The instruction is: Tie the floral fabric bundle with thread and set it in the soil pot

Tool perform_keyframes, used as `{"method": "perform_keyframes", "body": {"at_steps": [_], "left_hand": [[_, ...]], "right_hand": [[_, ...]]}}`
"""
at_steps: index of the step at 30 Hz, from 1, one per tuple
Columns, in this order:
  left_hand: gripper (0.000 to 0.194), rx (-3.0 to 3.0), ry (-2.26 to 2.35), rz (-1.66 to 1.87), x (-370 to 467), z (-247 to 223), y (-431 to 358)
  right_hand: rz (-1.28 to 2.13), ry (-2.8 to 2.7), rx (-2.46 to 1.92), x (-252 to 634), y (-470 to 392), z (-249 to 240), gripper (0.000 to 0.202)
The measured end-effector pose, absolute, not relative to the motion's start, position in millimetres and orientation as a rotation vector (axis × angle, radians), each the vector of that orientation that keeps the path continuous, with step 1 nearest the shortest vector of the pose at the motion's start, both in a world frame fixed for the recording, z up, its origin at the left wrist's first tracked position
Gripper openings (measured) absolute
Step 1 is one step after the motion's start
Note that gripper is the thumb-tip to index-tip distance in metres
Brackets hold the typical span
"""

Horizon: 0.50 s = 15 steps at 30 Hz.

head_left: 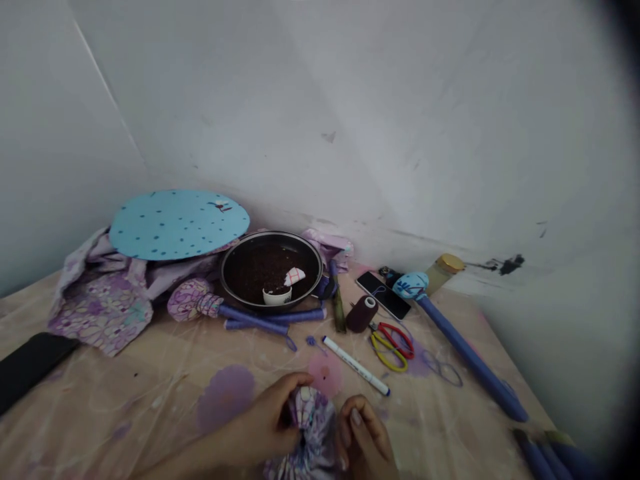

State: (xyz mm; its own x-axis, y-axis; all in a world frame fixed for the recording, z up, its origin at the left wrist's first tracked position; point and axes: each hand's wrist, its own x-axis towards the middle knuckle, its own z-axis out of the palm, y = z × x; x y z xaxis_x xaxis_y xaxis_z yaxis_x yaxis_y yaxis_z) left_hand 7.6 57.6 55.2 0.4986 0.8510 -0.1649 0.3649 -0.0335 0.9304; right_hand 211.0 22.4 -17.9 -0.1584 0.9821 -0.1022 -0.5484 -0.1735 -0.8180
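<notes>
At the front of the table, a piece of purple floral cloth (313, 407) is bunched into gathers. My left hand (270, 420) is closed round its left side, thumb and fingers pressing the folds. Close by on the right, my right hand (367, 437) has thumb and fingertips pinched together beside the cloth; whatever is in that pinch is too small to make out. Just beyond the hands lies a white marker (356, 365) with blue ends. Farther right are pliers (395, 347) with one red and one yellow handle, and a dark thread spool (362, 313).
Behind stands a dark round pan (230, 297) holding soil-like stuff and white cup pieces. A blue spotted oval board (180, 227) rests on floral cloth at left. Purple-wrapped sticks (470, 353), phones (384, 295) and a gold-lidded jar (447, 267) lie around. Walls border the table.
</notes>
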Motion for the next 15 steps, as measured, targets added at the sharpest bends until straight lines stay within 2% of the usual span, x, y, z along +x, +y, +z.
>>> {"method": "perform_keyframes", "body": {"at_steps": [3, 8, 15], "left_hand": [[0.085, 1.613, 1.199, 0.530, 23, 47, 50], [0.088, 1.602, 1.371, 0.422, 31, 44, 48], [0.075, 1.729, 1.310, 0.622, 19, 53, 54]], "right_hand": [[1.604, -0.862, -0.811, 205, 18, -18, 0.033], [1.609, -0.924, -0.786, 211, 22, -17, 0.031], [1.529, -1.027, -0.789, 222, 27, 3, 0.027]]}}
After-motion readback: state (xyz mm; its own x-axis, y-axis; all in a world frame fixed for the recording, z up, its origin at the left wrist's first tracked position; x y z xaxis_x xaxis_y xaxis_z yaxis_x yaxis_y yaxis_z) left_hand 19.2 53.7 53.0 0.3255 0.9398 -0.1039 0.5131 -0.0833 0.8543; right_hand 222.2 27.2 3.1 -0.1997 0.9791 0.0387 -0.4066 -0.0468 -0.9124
